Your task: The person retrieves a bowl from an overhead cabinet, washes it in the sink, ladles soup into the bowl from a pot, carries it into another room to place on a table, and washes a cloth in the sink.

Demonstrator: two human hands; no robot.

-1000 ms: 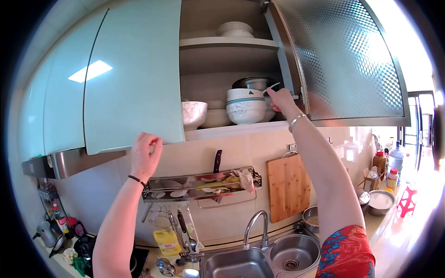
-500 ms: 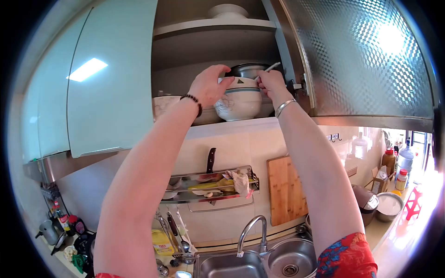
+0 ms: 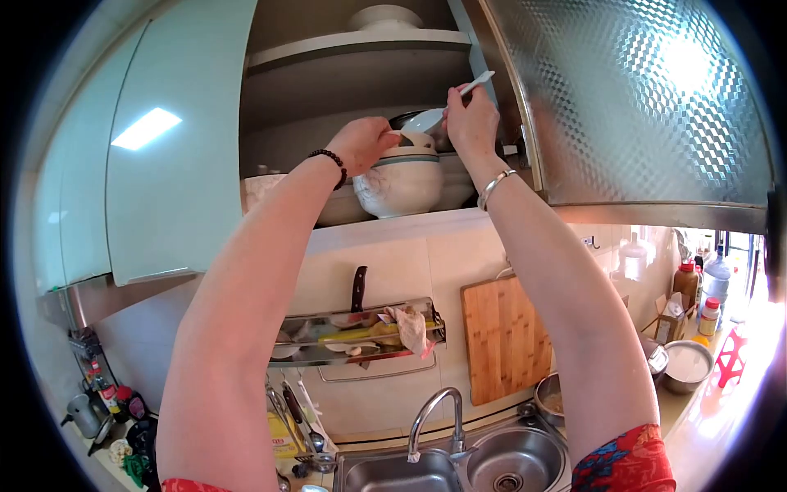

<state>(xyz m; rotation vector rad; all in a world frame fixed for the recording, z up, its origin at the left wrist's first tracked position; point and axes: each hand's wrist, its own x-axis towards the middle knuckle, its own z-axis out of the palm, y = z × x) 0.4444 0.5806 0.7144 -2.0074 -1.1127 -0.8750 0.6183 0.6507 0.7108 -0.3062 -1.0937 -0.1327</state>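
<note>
My right hand (image 3: pixel 472 123) is raised in the open wall cabinet, its fingers closed around a white spoon (image 3: pixel 477 83) whose wide end meets the stacked bowls. Just left of it, my left hand (image 3: pixel 366 143) has its fingers closed on the rim of the upper white bowl (image 3: pixel 416 143), which bears a dark triangle. Below that sits a larger white bowl (image 3: pixel 399 184) with a blue-green band and a floral pattern. Dark and metal cookware shows partly behind the bowls. Another patterned bowl (image 3: pixel 261 188) stands at the left of the shelf.
A textured glass door (image 3: pixel 631 107) stands open at the right. One more bowl (image 3: pixel 385 16) is on the upper shelf (image 3: pixel 361 43). Lower down are a metal rack (image 3: pixel 328 351), a cutting board (image 3: pixel 504 336), a faucet (image 3: pixel 434 410) and a double sink (image 3: pixel 508 463).
My left hand has risen from below the cabinet to the upper bowl. My right hand has moved up and left with the spoon, now lifted higher over the bowls.
</note>
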